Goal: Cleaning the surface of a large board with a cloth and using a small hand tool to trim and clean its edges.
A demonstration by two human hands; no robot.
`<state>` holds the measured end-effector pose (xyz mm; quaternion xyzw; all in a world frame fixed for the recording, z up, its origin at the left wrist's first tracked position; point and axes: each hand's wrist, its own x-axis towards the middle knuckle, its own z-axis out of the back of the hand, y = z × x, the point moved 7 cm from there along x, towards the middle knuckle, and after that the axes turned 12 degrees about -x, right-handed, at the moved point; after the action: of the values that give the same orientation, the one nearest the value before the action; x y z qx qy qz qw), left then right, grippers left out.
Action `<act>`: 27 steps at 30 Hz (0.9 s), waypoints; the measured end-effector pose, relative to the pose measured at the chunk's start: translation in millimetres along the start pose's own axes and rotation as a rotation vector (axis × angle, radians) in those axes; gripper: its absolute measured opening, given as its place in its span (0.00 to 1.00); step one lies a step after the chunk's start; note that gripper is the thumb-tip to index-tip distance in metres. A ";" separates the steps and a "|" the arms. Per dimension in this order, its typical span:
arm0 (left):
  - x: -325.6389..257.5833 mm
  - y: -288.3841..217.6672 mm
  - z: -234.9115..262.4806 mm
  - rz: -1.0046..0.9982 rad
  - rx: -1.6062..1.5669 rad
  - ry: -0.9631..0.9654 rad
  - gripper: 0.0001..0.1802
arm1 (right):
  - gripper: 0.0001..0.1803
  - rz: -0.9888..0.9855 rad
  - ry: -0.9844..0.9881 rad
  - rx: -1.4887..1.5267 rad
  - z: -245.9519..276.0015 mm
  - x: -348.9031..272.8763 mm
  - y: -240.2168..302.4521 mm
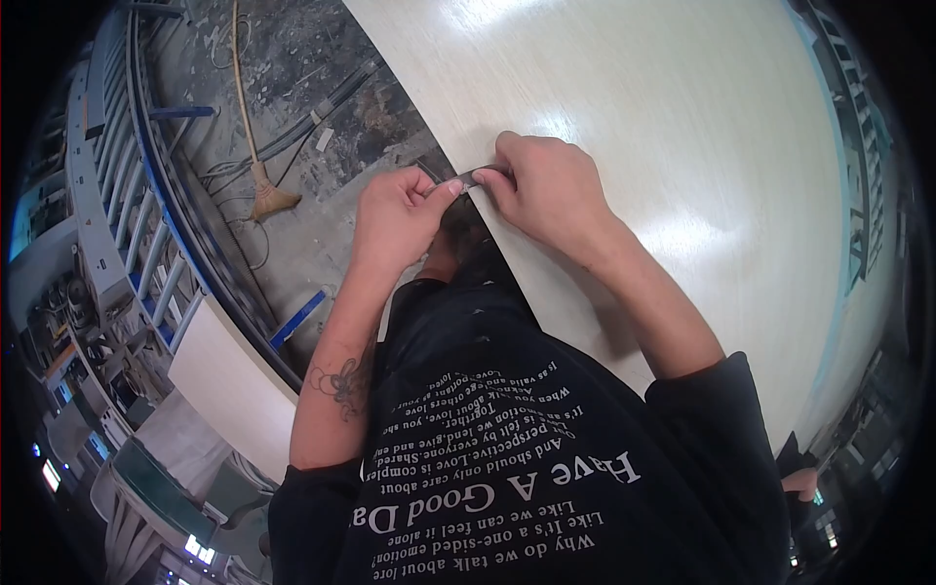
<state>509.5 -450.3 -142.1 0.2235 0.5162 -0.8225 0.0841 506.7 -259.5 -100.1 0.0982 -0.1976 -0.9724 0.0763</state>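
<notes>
Both hands (400, 214) (556, 185) pinch a thin grey strip (467, 180) at a broad, pale wooden panel (682, 136). Positioning seems underway; further moves likely need steadiness.

One large panel (682, 175). At its left edge: one left hand (398, 216), one right hand (556, 190) and one strip (469, 180). Left of the panel: one broom (274, 196), two blue bars (298, 319), one smaller board (229, 380) and one slatted frame (166, 195). Right of the panel: a second slatted frame (856, 107) and one co-worker (801, 483), partly seen.
</notes>
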 end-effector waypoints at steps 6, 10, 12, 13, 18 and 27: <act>-4.8 -1.3 -1.6 0.025 -0.019 0.006 0.22 | 0.16 -0.001 0.005 0.000 0.2 -3.9 -0.5; -6.4 -0.2 -3.1 -0.014 -0.013 0.000 0.22 | 0.16 -0.010 0.021 0.001 0.7 -6.2 -0.4; -7.6 -0.7 -3.3 -0.010 0.002 0.000 0.22 | 0.16 -0.002 0.013 -0.003 -1.0 -7.2 -1.2; -8.8 -0.9 -3.6 -0.005 0.016 0.001 0.22 | 0.16 0.005 0.005 -0.008 -1.2 -8.1 -1.0; -11.5 -1.4 -5.3 -0.021 0.007 -0.005 0.23 | 0.17 0.001 0.015 -0.010 -1.7 -10.6 -1.9; -16.7 1.1 -9.4 0.001 0.014 0.001 0.22 | 0.17 0.003 -0.007 -0.020 -1.8 -19.3 -3.3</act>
<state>527.4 -444.0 -138.9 0.2249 0.5102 -0.8260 0.0825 525.4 -253.5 -99.9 0.0937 -0.1884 -0.9745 0.0781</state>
